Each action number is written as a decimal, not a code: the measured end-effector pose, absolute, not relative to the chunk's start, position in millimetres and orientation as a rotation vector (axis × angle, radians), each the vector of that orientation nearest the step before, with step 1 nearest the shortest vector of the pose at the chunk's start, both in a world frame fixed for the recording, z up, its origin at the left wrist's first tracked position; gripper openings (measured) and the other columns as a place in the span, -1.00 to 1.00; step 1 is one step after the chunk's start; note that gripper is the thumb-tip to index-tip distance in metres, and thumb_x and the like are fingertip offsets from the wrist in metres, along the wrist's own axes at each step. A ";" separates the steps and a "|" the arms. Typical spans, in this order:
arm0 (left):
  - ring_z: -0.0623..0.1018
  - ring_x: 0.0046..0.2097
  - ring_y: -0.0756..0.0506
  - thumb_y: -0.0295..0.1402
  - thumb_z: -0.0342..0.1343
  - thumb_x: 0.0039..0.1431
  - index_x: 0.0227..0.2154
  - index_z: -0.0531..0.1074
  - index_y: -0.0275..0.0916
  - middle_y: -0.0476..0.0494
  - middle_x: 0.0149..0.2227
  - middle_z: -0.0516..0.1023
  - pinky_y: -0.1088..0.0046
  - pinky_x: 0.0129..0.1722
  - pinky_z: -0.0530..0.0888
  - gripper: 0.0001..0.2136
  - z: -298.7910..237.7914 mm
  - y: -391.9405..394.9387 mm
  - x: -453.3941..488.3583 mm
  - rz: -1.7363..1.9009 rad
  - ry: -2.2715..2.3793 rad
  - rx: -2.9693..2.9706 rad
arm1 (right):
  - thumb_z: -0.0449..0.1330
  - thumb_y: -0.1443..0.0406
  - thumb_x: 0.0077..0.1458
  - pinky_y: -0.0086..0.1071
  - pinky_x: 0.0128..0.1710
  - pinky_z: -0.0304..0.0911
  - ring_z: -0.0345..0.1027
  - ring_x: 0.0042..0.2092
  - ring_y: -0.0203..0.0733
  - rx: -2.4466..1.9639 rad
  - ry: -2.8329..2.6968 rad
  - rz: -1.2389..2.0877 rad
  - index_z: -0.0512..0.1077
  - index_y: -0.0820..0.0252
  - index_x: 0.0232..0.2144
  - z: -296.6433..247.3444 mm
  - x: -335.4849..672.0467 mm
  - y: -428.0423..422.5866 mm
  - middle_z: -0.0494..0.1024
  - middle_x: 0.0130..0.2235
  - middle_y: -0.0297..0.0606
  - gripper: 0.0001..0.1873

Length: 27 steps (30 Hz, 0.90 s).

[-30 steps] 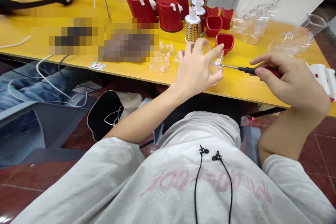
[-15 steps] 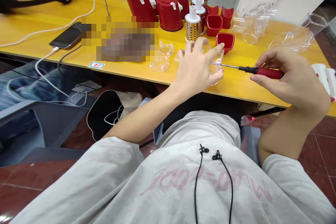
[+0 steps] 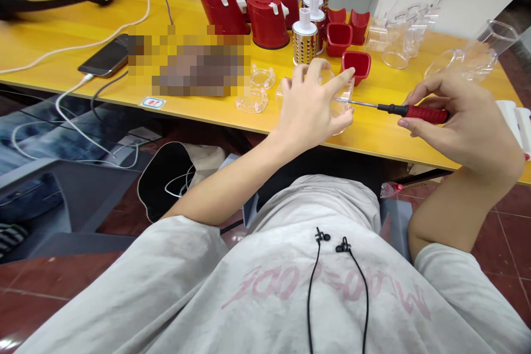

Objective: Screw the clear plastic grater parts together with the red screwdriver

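Note:
My left hand (image 3: 309, 102) is closed over a clear plastic part (image 3: 346, 91) near the table's front edge and covers most of it. In my right hand (image 3: 464, 119) is a screwdriver (image 3: 427, 114) with a red and black handle, gripped between thumb and fingers. Its metal shaft lies nearly level and points left, the tip reaching the clear part by my left hand; the exact contact is hidden. Two clear plastic rings (image 3: 252, 100) lie left of my left hand. Just behind it stands a small red cup (image 3: 357, 65).
Several red housings (image 3: 269, 22), perforated metal drums (image 3: 305, 41) and clear tubes (image 3: 396, 44) stand along the back of the yellow table (image 3: 385, 138). White handles (image 3: 514, 121) lie at the right. A phone (image 3: 105, 56) with a white cable (image 3: 72, 91) is at the left.
My right hand's thumb and fingers have shifted slightly on the screwdriver handle. The left hand and the clear part stay in place.

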State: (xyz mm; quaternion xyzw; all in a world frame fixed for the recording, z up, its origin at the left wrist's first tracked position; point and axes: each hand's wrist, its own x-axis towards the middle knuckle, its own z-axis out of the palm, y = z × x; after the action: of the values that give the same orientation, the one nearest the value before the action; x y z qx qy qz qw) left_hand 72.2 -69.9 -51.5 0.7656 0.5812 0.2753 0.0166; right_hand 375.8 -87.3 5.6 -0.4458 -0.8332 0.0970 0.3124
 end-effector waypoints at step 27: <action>0.41 0.60 -0.66 -0.17 0.40 0.49 0.72 0.49 0.21 -0.29 0.65 0.44 -0.46 0.65 0.34 -0.23 -50.5 -68.7 72.2 0.832 1.793 2.366 | 0.46 0.14 0.32 0.12 -0.03 0.60 0.73 -0.06 0.18 -1.173 -2.228 0.180 0.59 -0.10 -0.04 9.3 371.1 -90.7 0.80 -0.04 -0.22 -0.79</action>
State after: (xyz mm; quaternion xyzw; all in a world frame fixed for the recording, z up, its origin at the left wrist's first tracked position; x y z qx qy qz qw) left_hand 72.2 -68.7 -50.5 0.7671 0.5813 0.2698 0.0295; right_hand 371.1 -90.7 9.3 -0.4428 -0.8409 0.0678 0.3037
